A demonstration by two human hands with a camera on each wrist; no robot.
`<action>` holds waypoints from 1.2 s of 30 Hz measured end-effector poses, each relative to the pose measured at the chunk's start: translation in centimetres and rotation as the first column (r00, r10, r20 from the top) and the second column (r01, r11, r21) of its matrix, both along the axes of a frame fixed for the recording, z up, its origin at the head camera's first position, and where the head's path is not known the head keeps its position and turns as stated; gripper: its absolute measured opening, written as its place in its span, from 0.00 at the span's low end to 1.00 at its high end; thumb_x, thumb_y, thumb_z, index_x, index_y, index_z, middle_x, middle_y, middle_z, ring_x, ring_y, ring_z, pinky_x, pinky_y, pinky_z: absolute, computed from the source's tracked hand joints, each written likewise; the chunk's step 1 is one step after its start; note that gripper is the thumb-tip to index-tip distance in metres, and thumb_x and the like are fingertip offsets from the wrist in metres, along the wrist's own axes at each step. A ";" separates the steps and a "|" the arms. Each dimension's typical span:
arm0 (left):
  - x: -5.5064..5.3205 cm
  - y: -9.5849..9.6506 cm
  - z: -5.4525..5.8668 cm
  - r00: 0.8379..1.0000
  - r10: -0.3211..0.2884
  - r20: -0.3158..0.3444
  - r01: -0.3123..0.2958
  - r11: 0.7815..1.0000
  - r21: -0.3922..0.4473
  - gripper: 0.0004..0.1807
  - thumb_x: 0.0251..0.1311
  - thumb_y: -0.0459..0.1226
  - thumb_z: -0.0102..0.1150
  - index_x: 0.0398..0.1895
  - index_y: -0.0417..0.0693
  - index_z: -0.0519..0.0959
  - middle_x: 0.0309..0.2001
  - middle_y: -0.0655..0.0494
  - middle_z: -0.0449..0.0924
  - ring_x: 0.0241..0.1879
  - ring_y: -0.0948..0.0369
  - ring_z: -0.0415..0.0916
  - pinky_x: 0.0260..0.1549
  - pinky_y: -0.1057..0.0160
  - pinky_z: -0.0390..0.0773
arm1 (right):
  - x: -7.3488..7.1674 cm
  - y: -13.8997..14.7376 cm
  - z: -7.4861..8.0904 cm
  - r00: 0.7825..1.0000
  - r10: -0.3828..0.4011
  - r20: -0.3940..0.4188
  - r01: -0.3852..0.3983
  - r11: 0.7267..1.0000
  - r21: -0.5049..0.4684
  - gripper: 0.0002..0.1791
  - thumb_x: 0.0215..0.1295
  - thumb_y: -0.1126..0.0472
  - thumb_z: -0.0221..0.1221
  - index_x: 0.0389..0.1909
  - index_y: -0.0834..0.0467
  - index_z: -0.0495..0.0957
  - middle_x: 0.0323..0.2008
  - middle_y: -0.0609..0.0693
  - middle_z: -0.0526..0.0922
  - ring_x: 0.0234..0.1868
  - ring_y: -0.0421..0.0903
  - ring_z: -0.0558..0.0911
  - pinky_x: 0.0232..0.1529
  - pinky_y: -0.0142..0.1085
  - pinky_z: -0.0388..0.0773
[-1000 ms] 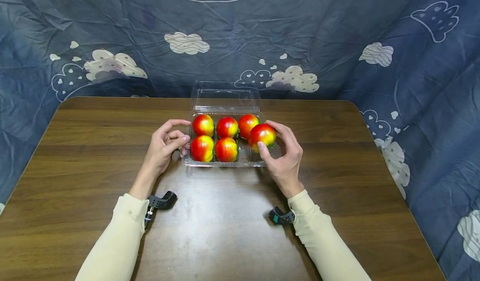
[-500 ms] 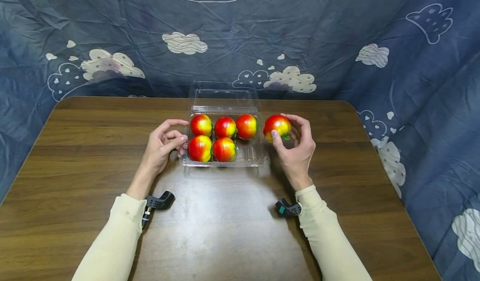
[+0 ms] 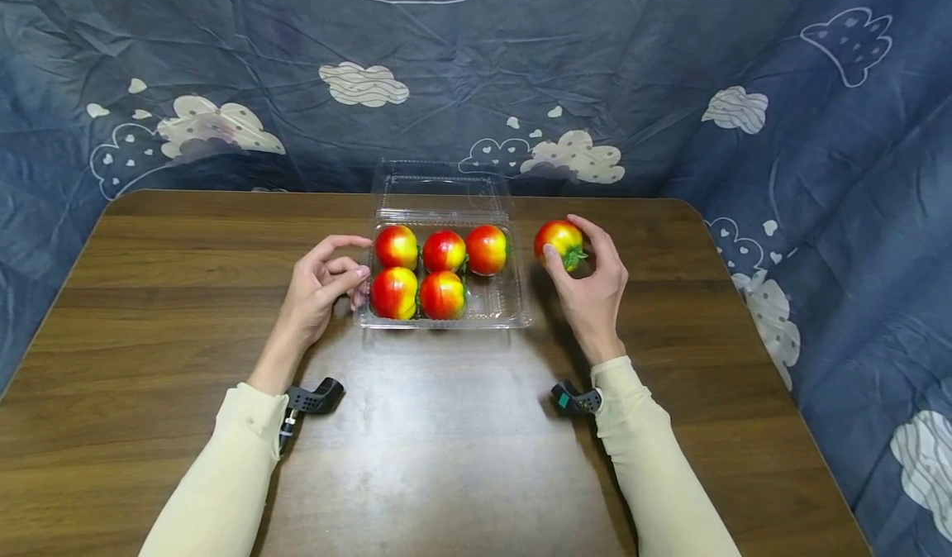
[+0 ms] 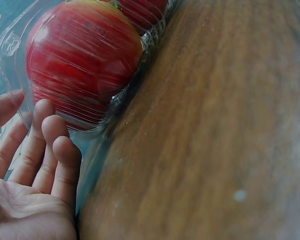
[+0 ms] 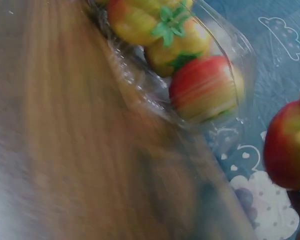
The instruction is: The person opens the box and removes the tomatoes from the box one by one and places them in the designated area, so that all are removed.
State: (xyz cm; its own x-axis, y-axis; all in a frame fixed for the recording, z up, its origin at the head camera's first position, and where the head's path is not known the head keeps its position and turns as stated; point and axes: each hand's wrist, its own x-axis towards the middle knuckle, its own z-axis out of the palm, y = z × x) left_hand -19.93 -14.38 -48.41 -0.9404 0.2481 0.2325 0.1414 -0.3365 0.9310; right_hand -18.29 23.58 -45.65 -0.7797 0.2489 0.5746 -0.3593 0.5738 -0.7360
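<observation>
A clear plastic clamshell box (image 3: 494, 309) lies with its lid raised at the back. Inside are several red-and-yellow tomatoes (image 3: 443, 295), and its front right space holds none. My left hand (image 3: 311, 288) is at the box's left side, its fingertips (image 4: 44, 107) at the clear wall with fingers loosely bent. Beyond the box's right side, my right hand (image 3: 591, 284) holds one tomato (image 3: 558, 241) between thumb and fingers, its green leafy top toward me. In the right wrist view, that tomato (image 5: 287, 145) is at the right edge and most of the hand is out of frame.
The brown wooden table (image 3: 416, 458) extends around the box on every side. Behind it hangs a blue cloth (image 3: 283, 45) printed with clouds. A black wrist device (image 3: 316, 397) sits on the left arm, another one (image 3: 574, 397) on the right.
My right hand has carried the tomato from above the box's right side out to the right, and the tomato has turned so its green top shows. The left hand stays by the box.
</observation>
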 end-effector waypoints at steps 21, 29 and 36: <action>-0.1 -0.5 0.0 1.000 0.002 0.006 -0.002 1.000 0.015 0.20 0.68 0.21 0.59 0.62 0.30 0.74 0.26 0.48 0.84 0.18 0.58 0.78 0.18 0.68 0.81 | -3.7 0.2 -0.9 0.981 -0.005 0.195 -0.022 0.990 0.136 0.30 0.61 0.51 0.73 0.62 0.57 0.79 0.57 0.54 0.84 0.53 0.52 0.81 0.55 0.47 0.80; -0.1 -0.2 -0.1 1.000 -0.007 0.011 0.007 1.000 0.028 0.20 0.68 0.21 0.59 0.63 0.30 0.74 0.27 0.49 0.84 0.18 0.58 0.78 0.18 0.68 0.81 | -5.0 -0.2 -1.1 0.978 0.018 0.209 -0.064 0.975 0.213 0.31 0.63 0.50 0.71 0.65 0.59 0.80 0.61 0.57 0.82 0.57 0.56 0.79 0.60 0.50 0.79; -0.1 0.0 -0.1 1.000 -0.004 0.001 0.004 1.000 0.024 0.20 0.68 0.21 0.59 0.62 0.30 0.74 0.27 0.48 0.84 0.18 0.57 0.78 0.18 0.68 0.81 | -5.2 0.3 -1.4 0.969 -0.020 0.246 -0.038 0.972 0.231 0.31 0.64 0.51 0.70 0.66 0.59 0.78 0.61 0.58 0.82 0.59 0.58 0.76 0.62 0.53 0.73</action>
State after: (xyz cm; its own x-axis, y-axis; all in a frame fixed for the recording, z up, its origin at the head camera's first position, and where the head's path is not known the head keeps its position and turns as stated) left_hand -20.02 -14.36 -48.48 -0.9396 0.2466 0.2375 0.1390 -0.3593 0.9228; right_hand -23.49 23.89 -47.05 -0.9052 0.1238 0.4066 -0.1906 0.7368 -0.6487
